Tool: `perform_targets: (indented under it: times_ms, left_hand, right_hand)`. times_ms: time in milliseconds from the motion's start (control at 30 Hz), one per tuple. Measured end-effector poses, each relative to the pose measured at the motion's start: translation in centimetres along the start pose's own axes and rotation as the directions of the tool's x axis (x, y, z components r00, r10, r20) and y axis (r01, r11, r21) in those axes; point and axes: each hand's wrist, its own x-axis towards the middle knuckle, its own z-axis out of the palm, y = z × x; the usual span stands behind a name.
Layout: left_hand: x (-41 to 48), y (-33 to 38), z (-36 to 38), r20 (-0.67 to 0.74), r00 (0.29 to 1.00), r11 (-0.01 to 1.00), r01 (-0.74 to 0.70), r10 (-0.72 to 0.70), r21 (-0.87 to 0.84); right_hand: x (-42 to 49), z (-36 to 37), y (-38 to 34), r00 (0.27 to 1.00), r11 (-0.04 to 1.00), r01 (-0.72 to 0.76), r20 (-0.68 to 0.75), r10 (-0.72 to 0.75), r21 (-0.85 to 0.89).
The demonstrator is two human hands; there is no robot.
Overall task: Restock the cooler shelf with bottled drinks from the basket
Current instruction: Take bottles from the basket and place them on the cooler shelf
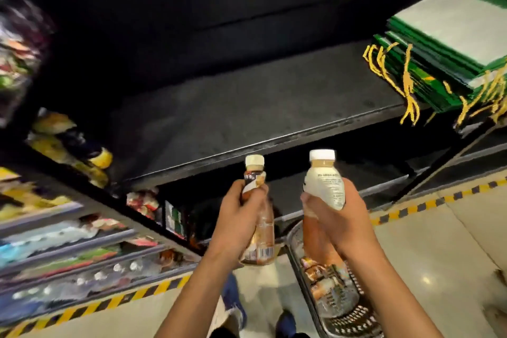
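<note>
My left hand (242, 210) grips a brown bottled drink (259, 230) with a cream cap, held upright below the front edge of the dark cooler shelf (247, 112). My right hand (327, 212) grips a second bottle (325, 181) with a white label and white cap, also upright, just right of the first. Both bottles are in the air in front of the shelf. The black mesh basket (348, 321) stands on the floor under my right forearm, with several brown bottles inside.
A stack of green bags with yellow cord handles (450, 52) lies on the shelf's right end. Packaged snacks and drinks (63, 230) fill the racks to the left. Yellow-black hazard tape (428, 204) marks the floor edge. My shoes (233, 299) are below.
</note>
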Motion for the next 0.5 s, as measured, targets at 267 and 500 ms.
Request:
perform_targets:
  times_ms: [267, 500]
  left_hand:
    - [-7.3, 3.0, -14.0, -0.356, 0.919, 0.984, -0.178, 0.169, 0.008]
    - [-14.4, 2.2, -26.4, -0.593, 0.783, 0.967, -0.252, 0.188, -0.026]
  right_hand:
    - [-6.0, 11.3, -8.8, 0.892, 0.984, 0.082, 0.428, -0.144, 0.16]
    - [-14.0, 21.9, -14.5, 0.758, 0.969, 0.166, 0.606, -0.244, 0.182]
